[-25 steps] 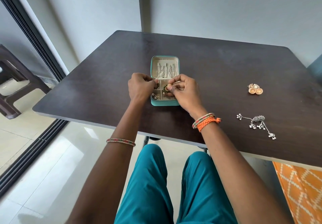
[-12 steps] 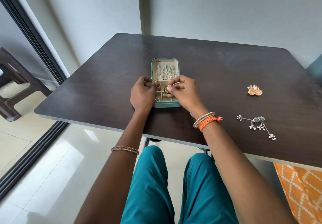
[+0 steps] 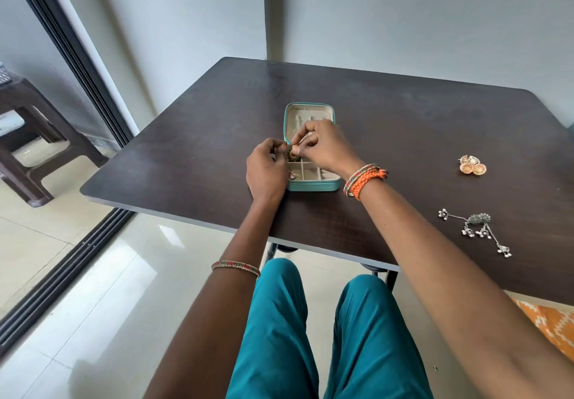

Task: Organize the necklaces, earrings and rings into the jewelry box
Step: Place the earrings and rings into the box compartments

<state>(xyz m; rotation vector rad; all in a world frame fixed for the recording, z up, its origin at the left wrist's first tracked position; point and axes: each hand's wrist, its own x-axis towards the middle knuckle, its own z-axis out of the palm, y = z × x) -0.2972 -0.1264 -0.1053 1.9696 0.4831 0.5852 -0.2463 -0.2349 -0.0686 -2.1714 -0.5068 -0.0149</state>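
A small teal jewelry box (image 3: 313,185) lies open on the dark table (image 3: 403,125), its cream lid holding hanging chains. Over its left side my left hand (image 3: 267,171) and my right hand (image 3: 326,147) both pinch a small gold and green earring (image 3: 293,153) between their fingertips. Another piece of jewelry sits in the box's near-left compartment (image 3: 293,175), partly hidden by my left hand. Gold round earrings (image 3: 472,165) and silver dangling earrings (image 3: 478,227) lie on the table at the right.
A brown plastic stool (image 3: 34,137) stands at the left beyond a sliding door track (image 3: 62,274). An orange patterned cloth (image 3: 553,324) shows under the table's right edge. My knees in teal trousers are below the table front.
Both hands have lifted slightly toward the lid end of the box, still pinching the small earring together. The view has tilted a little.
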